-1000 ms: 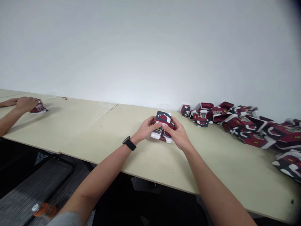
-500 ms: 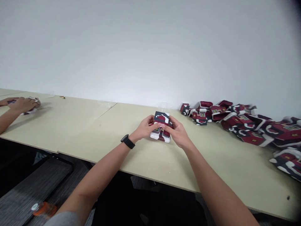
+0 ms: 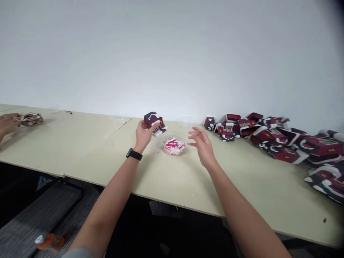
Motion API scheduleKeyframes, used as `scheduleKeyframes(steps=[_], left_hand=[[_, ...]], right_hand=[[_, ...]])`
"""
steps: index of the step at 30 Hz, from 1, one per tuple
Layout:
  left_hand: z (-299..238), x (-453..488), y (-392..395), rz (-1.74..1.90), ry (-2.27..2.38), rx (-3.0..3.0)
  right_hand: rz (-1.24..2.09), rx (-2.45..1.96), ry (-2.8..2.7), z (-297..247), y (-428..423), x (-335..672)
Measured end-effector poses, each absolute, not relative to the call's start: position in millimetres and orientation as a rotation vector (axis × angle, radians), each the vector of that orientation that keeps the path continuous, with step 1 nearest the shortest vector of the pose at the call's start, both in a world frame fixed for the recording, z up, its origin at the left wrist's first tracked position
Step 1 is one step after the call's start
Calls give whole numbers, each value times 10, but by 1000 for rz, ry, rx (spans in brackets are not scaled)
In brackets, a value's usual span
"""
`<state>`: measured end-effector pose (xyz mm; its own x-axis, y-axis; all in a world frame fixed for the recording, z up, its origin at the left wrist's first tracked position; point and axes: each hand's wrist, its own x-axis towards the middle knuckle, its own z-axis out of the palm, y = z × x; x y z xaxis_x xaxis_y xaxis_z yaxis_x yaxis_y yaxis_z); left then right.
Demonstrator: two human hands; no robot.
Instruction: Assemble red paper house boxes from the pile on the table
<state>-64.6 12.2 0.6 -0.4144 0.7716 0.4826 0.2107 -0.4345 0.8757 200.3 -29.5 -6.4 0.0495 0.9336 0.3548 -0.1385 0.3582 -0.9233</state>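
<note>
My left hand [image 3: 144,135] grips a small model house [image 3: 156,122], dark red with a dark roof and white snow-like trim, and holds it tilted over the table. Just right of it stands a clear round plastic tub [image 3: 174,152] with red-and-white pieces in it, too small to name. On the tub's other side my right hand [image 3: 201,145] is raised with fingers spread and nothing in them.
A pile of similar model houses [image 3: 274,136] runs along the right side of the table [image 3: 107,154]. A co-worker's hand [image 3: 9,123] touches a tub of brown pieces [image 3: 31,119] at far left. An orange bottle [image 3: 51,242] lies below on the left.
My left hand has carried the model house left and back. My right hand has let go of it and opened. The tub of red-and-white pieces, formerly hidden behind the house, now shows.
</note>
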Motion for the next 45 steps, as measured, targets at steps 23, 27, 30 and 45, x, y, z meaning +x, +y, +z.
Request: scheduleKeyframes(steps=[23,27,30,45], left_hand=[[-239,-893,149,1480,2487,1614],[-241,-895,175,1456,2453,1627],[-258,-908,201,1457,2447,1637],[-275,-910,211,1369,2479,1658]], right_hand=[[688,-1280,-1239,-377,83,2178],[578,-1350,-1166,-392,163,2305],[581,-1413,-1075,-415,248,2449],[631,-1456,-961,-527,429,2756]])
